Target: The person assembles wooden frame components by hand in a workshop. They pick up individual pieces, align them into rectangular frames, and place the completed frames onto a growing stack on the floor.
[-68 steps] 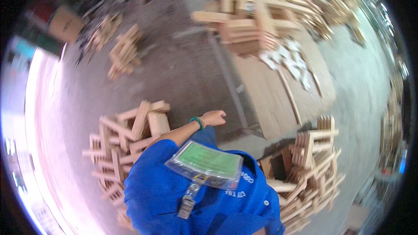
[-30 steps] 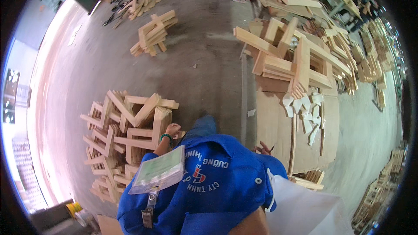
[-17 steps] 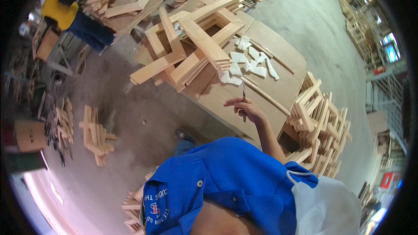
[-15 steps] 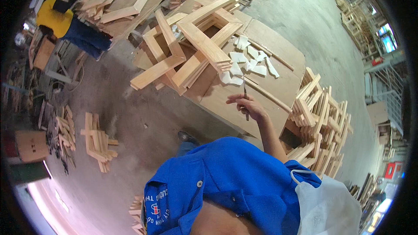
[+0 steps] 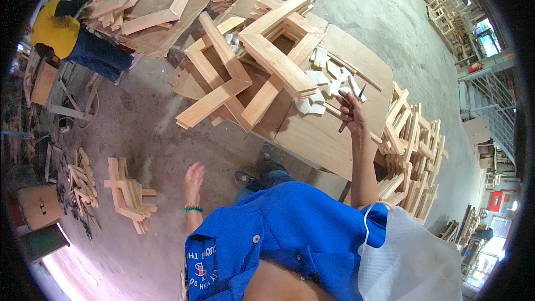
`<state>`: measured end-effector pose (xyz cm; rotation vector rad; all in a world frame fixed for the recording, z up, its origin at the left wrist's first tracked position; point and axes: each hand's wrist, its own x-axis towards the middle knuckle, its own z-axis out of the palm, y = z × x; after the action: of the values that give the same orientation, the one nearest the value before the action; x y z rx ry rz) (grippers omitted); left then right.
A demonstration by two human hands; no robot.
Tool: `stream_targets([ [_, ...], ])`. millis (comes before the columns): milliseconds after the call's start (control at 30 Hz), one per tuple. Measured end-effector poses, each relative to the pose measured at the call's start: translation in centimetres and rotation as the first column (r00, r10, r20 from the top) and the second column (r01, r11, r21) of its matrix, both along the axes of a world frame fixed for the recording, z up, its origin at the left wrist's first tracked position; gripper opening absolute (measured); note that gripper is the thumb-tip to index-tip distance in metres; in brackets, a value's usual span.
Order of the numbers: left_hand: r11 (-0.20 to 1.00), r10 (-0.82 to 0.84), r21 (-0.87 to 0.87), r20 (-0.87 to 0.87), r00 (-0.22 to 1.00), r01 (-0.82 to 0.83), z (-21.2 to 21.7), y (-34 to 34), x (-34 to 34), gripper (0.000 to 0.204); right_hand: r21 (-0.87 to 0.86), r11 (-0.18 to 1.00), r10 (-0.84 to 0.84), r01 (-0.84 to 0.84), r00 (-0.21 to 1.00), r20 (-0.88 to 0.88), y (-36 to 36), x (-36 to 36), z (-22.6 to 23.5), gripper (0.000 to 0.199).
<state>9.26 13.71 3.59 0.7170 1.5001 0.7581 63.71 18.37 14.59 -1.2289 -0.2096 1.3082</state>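
My right hand (image 5: 352, 112) is closed around a slim, dark knife-like tool (image 5: 363, 91), its pointed end sticking up past my fingers. It is over the right part of a plywood-topped table, beside several torn white foam-like pieces (image 5: 317, 77). My left hand (image 5: 193, 181), a green bead bracelet at its wrist, is at my left side above the floor. Its fingers look loosely stretched out, and I see nothing held in them. Left of the white pieces, L-shaped wooden frame pieces (image 5: 273, 61) lie stacked and crossed on the table (image 5: 301, 139).
More frame pieces are piled right of the table (image 5: 409, 150). A small wood stack (image 5: 128, 195) and loose strips (image 5: 83, 178) are on the floor at left. A person in a yellow top (image 5: 56, 28) stands beside another table (image 5: 161, 39) at far left.
My right hand has moved right with the tool, which now leans to the right. My left hand has come into view at my left side. My view has shifted slightly.
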Motion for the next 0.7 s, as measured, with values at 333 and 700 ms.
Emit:
stream_targets([
  [333,0.978,-0.204,0.02,0.24,0.949,0.205,4.0,8.2,12.8,0.042,-0.191,0.978,-0.124,0.08,0.966,-0.227,14.3,1.9,-7.4,0.027],
  [700,0.98,-0.075,-0.14,0.393,0.917,0.14,2.8,9.4,15.2,0.045,-0.098,0.945,0.313,-0.312,0.95,-0.001,20.0,8.2,-14.0,0.037],
])
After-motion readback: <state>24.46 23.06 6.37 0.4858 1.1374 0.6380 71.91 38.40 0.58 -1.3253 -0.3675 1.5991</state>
